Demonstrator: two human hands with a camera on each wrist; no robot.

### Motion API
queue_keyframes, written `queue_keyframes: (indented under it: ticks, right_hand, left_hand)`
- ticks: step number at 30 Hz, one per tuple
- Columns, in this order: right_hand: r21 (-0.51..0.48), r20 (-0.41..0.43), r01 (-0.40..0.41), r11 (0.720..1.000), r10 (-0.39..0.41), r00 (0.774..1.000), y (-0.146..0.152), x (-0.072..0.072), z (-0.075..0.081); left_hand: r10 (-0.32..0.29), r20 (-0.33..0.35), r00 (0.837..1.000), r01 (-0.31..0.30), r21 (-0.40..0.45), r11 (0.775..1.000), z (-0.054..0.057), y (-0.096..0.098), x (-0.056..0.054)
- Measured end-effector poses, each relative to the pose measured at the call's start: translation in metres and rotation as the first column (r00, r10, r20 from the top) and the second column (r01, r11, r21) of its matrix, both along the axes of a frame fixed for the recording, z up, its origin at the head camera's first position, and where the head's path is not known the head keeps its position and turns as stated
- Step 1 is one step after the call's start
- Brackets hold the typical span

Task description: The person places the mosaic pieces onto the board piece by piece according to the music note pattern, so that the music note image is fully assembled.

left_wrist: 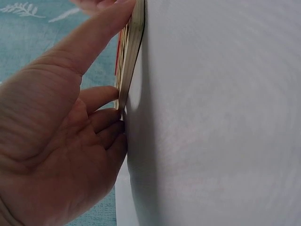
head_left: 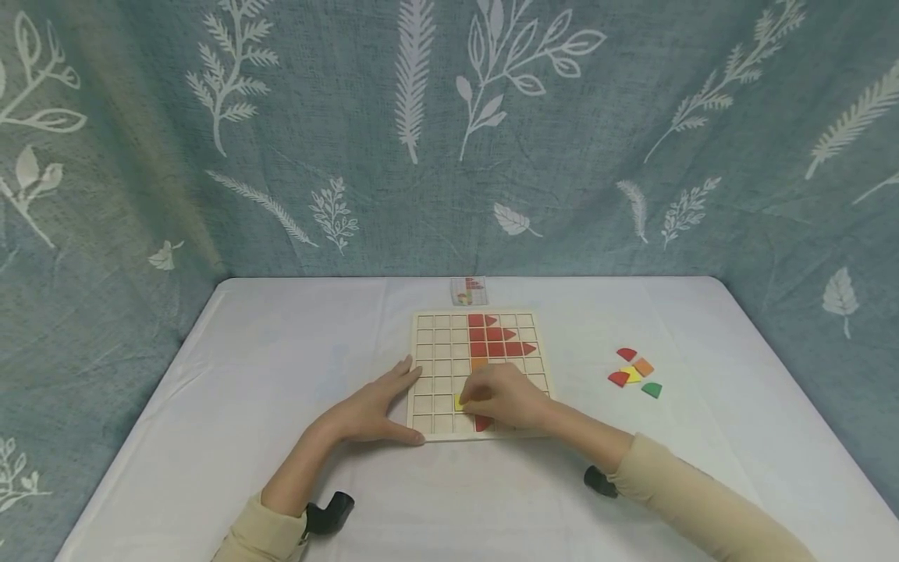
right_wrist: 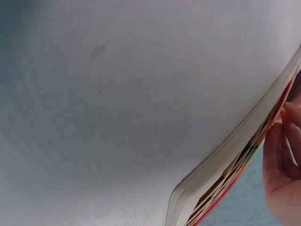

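So the only candidate for print is the small card [head_left: 469,291], out past the right fingertips and beyond the board. It's got a tiny picture with red on it, and any lettering is too small to read.

Right hand [head_left: 504,394]: thumb and fingertips pinched together on one yellow piece [head_left: 457,402], right at a cell of the gridded board [head_left: 433,337]. Can't tell if the piece is seated flat. Left hand [head_left: 372,406]: fingers extended along the board's left edge, thumb well apart from them and touching the near edge by the corner.

Counting up: beyond the right fingers there are three red rows [head_left: 497,349], looks like one, two and three squares, each with a pointed tip. One orange square [head_left: 479,364] sits just past those fingers, and one red piece [head_left: 482,423] pokes out just nearer than them, partly hidden by the hand. Off to the right, well apart from the fingers, five loose ones: two red quarter-rounds [head_left: 627,354], an orange tile [head_left: 642,367], a yellow tile [head_left: 633,375] and a green quarter-round [head_left: 652,389].

Everything's on a white tabletop [head_left: 295,343], with a teal curtain [head_left: 365,101] behind, printed with white leaves. Two beige sleeves [head_left: 702,492], two black wrist gadgets [head_left: 332,513].
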State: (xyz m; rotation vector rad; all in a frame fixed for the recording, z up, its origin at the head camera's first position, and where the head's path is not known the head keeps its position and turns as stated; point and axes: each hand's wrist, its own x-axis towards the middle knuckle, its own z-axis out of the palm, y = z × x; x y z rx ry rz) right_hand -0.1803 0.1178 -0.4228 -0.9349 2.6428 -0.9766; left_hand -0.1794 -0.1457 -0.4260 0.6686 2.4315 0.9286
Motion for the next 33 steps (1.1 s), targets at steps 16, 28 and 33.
queue_keyframes:
  ticks: [16, 28, 33]
  right_hand:
    - [-0.005, 0.109, 0.093, 0.996, -0.092, 0.990, 0.014, 0.005, 0.002]
    - [-0.035, 0.132, 0.143, 0.989, -0.138, 0.982, 0.026, 0.009, 0.005]
    - [-0.048, 0.150, 0.234, 0.971, -0.224, 0.963, 0.049, 0.009, 0.006]
  left_hand:
    - [0.011, -0.006, 1.000, -0.011, -0.014, 1.000, -0.002, 0.004, -0.001]
    - [0.004, -0.008, 1.000, -0.004, -0.015, 1.000, -0.003, 0.007, -0.001]
    - [0.022, -0.008, 1.000, -0.022, -0.027, 0.999, -0.002, 0.004, 0.001]
